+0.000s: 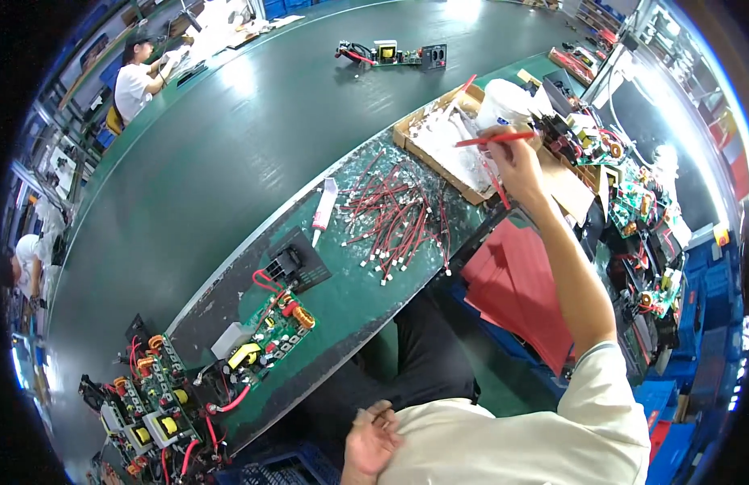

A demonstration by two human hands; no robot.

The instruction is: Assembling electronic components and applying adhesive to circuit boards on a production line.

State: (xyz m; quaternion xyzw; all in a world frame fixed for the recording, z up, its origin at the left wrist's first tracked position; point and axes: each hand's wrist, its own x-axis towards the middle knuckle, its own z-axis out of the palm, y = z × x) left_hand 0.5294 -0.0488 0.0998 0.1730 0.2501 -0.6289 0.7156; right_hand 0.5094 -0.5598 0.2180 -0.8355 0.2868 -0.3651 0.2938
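My right hand (516, 166) is raised over the tray's right side, its fingers closed round a thin red stick-shaped tool (493, 140). Below it lies a shallow cardboard tray (439, 164) smeared with white paste, and a white tub (502, 101) stands at its far right corner. My left hand (372, 440) hovers near my lap, fingers loosely curled and apart, with nothing visible in it. On the bench in front sits a green circuit board (269, 339) with a coil, red wires and a black panel (300, 263) attached. A white-and-red glue tube (324, 206) lies beyond it.
Red wires with white connectors (395, 214) lie spread mid-bench. Several circuit boards (148, 404) crowd the left end; more boards (633, 202) are stacked at right. One assembly (391, 54) rests on the far green surface. Red sheets (516, 283) lie beside my lap. A co-worker (136, 77) sits far left.
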